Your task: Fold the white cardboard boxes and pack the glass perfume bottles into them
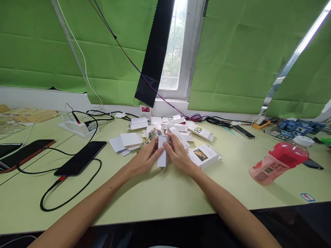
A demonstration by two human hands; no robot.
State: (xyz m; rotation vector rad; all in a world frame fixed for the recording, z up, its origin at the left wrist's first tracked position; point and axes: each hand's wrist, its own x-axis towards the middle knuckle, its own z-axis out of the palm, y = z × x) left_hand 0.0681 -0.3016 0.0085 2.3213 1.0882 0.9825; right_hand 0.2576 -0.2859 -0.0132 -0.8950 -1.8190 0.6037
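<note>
Between my two hands is a small white cardboard box (162,160), held upright above the table with a narrow side facing me. My left hand (147,155) grips its left side, thumb pressed on the front. On the other side my right hand (178,153) grips it, its thumb also on the front face. A thin flap edge hangs at the box's lower end. Just behind the hands sit shiny, clear round objects (154,132), partly hidden. A white box with a printed picture (205,155) lies close to my right hand, and flattened white card pieces (131,139) lie beyond my left.
More white boxes (201,131) are heaped toward the window. At left lie a phone (81,158) on a black cable and a power strip (77,126). A pink drink bottle (280,160) stands tilted-looking at right, with a dark phone (243,131) farther back.
</note>
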